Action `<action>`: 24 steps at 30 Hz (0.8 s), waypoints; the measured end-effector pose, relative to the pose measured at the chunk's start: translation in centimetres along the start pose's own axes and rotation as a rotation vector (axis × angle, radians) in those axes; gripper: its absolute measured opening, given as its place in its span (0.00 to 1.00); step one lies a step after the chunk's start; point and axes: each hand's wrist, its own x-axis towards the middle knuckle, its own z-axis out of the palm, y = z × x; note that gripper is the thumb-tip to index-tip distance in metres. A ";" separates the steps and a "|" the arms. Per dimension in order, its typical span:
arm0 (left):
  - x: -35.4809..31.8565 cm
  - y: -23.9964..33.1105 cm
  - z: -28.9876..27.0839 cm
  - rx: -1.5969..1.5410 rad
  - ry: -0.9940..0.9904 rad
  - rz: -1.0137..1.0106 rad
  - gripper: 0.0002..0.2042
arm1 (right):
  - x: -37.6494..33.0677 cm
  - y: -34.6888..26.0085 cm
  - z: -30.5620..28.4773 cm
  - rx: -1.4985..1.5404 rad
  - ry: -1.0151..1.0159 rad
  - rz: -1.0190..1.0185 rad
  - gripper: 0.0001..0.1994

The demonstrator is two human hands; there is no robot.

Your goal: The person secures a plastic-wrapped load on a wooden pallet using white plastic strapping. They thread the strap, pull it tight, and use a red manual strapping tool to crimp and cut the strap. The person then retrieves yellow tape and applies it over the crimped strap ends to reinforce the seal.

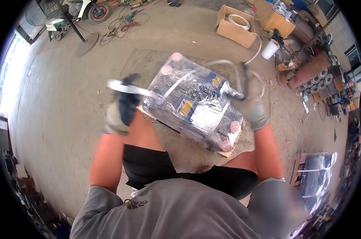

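Observation:
In front of my knees a bundle wrapped in clear film lies on a wooden pallet. Two white straps cross it, and pinkish round discs show at its corners. My left hand, in a grey and black work glove, is closed on a white plastic strap whose free end sticks out to the left. At the bundle's far right side my gloved right hand is closed around a dark hand tool. Motion blurs that tool, so its exact kind is unclear. White strap loops loosely beyond it.
Far right, an open cardboard box holds a coil of white strap. A white roll stands near it. A second wrapped bundle lies at right. Cables, a fan stand and a motorbike wheel occupy the far left.

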 end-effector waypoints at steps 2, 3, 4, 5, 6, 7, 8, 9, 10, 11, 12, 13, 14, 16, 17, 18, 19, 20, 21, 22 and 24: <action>-0.7 -2.3 5.0 -0.031 -0.150 -0.112 0.24 | -1.4 -2.8 4.7 0.049 -0.189 -0.093 0.58; -1.5 -2.3 7.1 -0.107 -0.230 -0.226 0.25 | -0.9 -5.1 5.9 0.253 -0.320 -0.109 0.58; -1.2 -3.1 7.7 0.058 -0.267 -0.101 0.23 | -2.4 -5.2 7.4 0.175 -0.355 -0.190 0.57; -1.0 -3.8 8.0 0.228 -0.293 0.022 0.22 | -2.7 -5.5 8.6 0.265 -0.343 -0.224 0.46; -0.3 -3.9 7.3 0.194 -0.288 0.040 0.21 | -3.0 -5.5 8.4 0.386 -0.578 -0.008 0.38; 0.4 -4.0 6.7 0.159 -0.285 0.056 0.19 | -3.2 -5.7 8.0 0.501 -0.804 0.220 0.31; 1.2 -4.3 6.1 0.120 -0.282 0.073 0.18 | -3.6 -5.7 7.3 0.570 -0.812 0.343 0.25; 1.8 -4.1 4.7 -0.250 -0.157 -0.175 0.18 | -4.0 -5.3 6.4 0.640 -0.809 0.467 0.20; 2.5 -4.7 3.6 -0.072 -0.037 0.026 0.18 | -4.9 -3.6 5.6 0.534 -0.772 0.406 0.16; 3.2 -5.3 0.9 -0.072 0.043 0.028 0.18 | -3.8 -4.4 3.9 0.509 -0.828 0.665 0.13; 4.1 -6.4 -1.2 -0.095 0.104 0.027 0.18 | -5.6 -2.1 3.0 0.627 -0.694 0.772 0.12; 5.1 -7.0 -5.0 -0.291 0.129 -0.176 0.19 | -5.8 -1.6 1.7 0.487 -0.637 0.759 0.12; 6.2 -7.5 -6.8 -0.334 0.244 -0.230 0.20 | -5.9 -0.5 0.2 0.408 -0.679 0.735 0.11; 7.6 -7.6 -5.2 -0.317 0.328 -0.237 0.20 | -6.9 1.0 -2.5 0.333 -0.656 0.766 0.11; 8.3 -7.5 -4.7 -0.307 0.376 -0.236 0.21 | -6.7 1.0 -4.0 0.325 -0.664 0.832 0.12; 9.4 -8.4 -5.2 -0.279 0.309 -0.187 0.23 | -6.4 0.9 -5.2 0.269 -0.695 0.839 0.12; 10.8 -9.0 -5.8 -0.345 0.314 -0.161 0.25 | -6.0 0.7 -6.5 0.213 -0.725 0.845 0.12; 12.4 -9.4 -6.4 -0.388 0.331 -0.106 0.25 | -5.5 0.4 -8.4 0.091 -0.730 0.824 0.14; 13.7 -9.8 -7.2 -0.430 0.344 -0.055 0.25 | -5.0 -0.2 -9.9 -0.002 -0.665 0.900 0.10; 14.7 -10.1 -7.5 -0.378 0.357 -0.045 0.24 | -5.1 0.2 -12.0 -0.014 -0.592 0.883 0.12; 16.3 -10.7 -7.7 -0.269 0.392 -0.016 0.22 | -5.0 1.2 -15.9 -0.076 -0.410 0.932 0.14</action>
